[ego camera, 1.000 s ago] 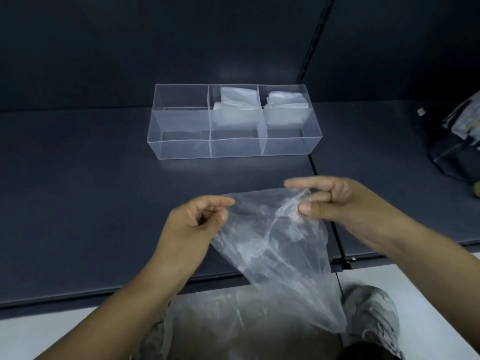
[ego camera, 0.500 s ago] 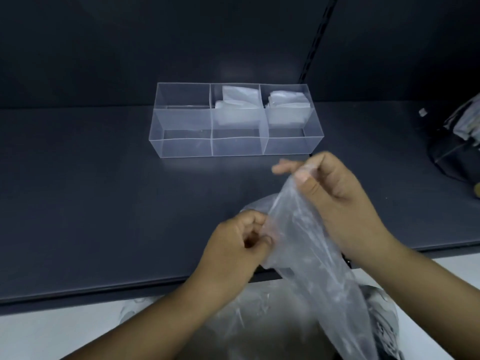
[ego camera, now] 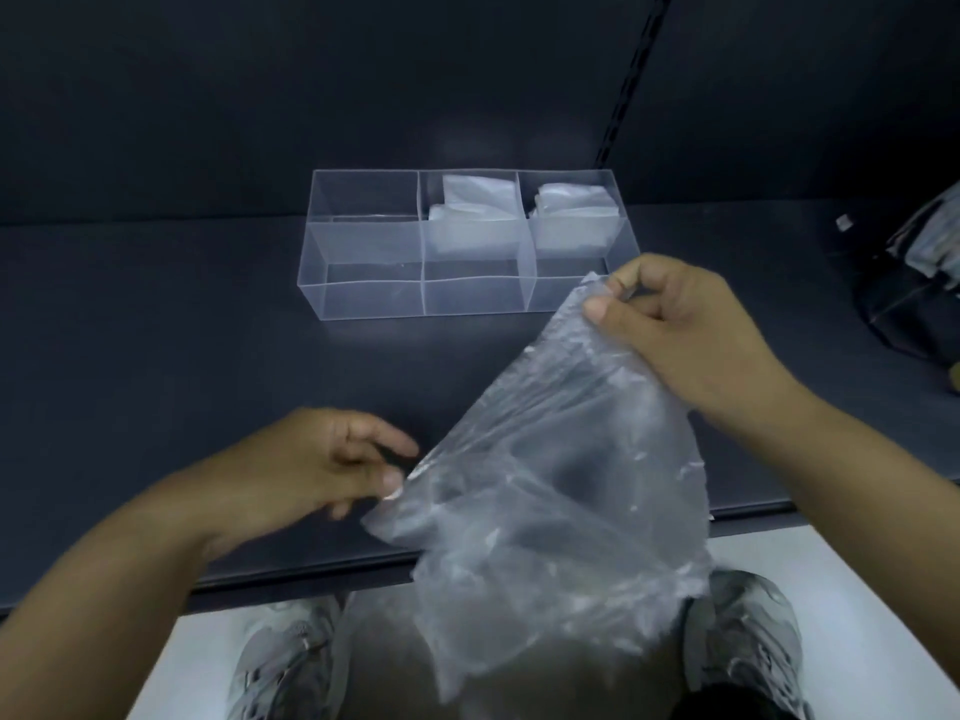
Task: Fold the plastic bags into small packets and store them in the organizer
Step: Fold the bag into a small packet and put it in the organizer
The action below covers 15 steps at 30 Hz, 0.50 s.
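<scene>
**Pulled apart: bag now stretched between two grips**

Slid the left grip point(ego camera: 322, 465) down and to the left since half a second ago, away from the right grip point(ego camera: 691, 324), then just beside it. Lifted the right grip a little toward the organizer point(ego camera: 363, 298) as well. Looks, by judgement, like spreading the plastic bag point(ego camera: 561, 485) into a flat sheet so as to begin folding; no fold made yet on this one.

Pinches the top corner of the bag between thumb and curled fingers of the right grip, just in front of the organizer's front right wall. Touches the lower left edge with the thumb tip of the left grip, fingers curled; too blurred to tell whether really closed on the plastic. Runs as one tight slanted edge from grip to grip, with the rest hanging below both, over the front edge of the shelf point(ego camera: 156, 356) and down in front of the shoes point(ego camera: 737, 636).

Shows folded packets point(ego camera: 472, 220) already in the organizer's back middle and back right compartments.
</scene>
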Motion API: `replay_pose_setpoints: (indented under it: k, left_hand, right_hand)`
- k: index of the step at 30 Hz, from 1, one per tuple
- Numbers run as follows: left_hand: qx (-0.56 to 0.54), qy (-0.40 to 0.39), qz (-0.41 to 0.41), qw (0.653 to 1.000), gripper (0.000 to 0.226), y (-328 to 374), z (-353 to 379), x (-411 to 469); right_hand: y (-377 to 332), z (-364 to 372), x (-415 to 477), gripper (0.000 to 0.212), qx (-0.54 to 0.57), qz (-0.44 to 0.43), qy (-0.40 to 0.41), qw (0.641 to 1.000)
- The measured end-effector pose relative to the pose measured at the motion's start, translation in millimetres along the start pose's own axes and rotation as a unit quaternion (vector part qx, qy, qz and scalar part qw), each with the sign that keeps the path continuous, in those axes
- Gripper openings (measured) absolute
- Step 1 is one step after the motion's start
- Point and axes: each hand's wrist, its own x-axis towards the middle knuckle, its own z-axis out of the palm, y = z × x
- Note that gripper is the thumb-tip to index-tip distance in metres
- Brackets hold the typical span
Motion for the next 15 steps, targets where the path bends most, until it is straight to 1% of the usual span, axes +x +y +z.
replay_pose_setpoints:
  k: [1,2,3,5,6,7,8,10,11,13,15]
  left_hand:
    - [0.011,0.018,0.009,1.0,0.037,4.2,-1.6,4.7]
    - [-0.002,0.031,0.031,0.999,0.049,11.7,-0.2,12.4]
    - [-0.046,0.029,0.054,0.997,0.057,21.7,3.4,22.1]
    - [-0.148,0.002,0.08,0.986,0.055,41.6,16.4,40.9]
    - [-0.193,0.016,0.069,0.979,0.05,48.4,21.6,49.3]
    - [-0.232,0.053,0.049,0.97,0.044,51.7,23.8,55.6]
    - [-0.253,0.106,0.028,0.961,0.039,48.4,23.0,60.6]
    - [-0.245,0.212,-0.007,0.946,0.033,30.8,16.6,65.3]
    - [-0.238,0.25,-0.024,0.938,0.032,20.3,11.9,64.3]
    - [-0.243,0.297,-0.056,0.922,0.025,-0.6,0.8,60.5]
    - [-0.276,0.3,-0.057,0.912,0.022,-12.0,-5.3,58.1]
  right_hand:
    - [-2.2,7.7,1.6,0.017,0.014,-0.005,-0.018,1.0]
    - [-4.1,17.1,3.0,0.018,0.025,-0.009,-0.042,0.999]
    - [-5.8,26.7,4.2,0.018,0.033,-0.011,-0.07,0.997]
    - [-8.2,42.7,7.3,0.019,0.039,-0.007,-0.119,0.992]
    - [-6.7,45.9,10.1,0.018,0.037,-0.002,-0.13,0.991]
    - [-3.1,44.7,13.2,0.018,0.033,0.007,-0.129,0.991]
    - [2.1,40.0,16.4,0.017,0.023,0.02,-0.119,0.992]
    - [16.9,24.8,21.4,0.016,-0.011,0.056,-0.078,0.995]
    - [25.9,16.1,22.7,0.015,-0.033,0.073,-0.052,0.995]
    - [38.5,0.5,19.3,0.014,-0.068,0.083,0.002,0.994]
    - [39.6,-5.3,7.1,0.012,-0.037,0.029,0.021,0.999]
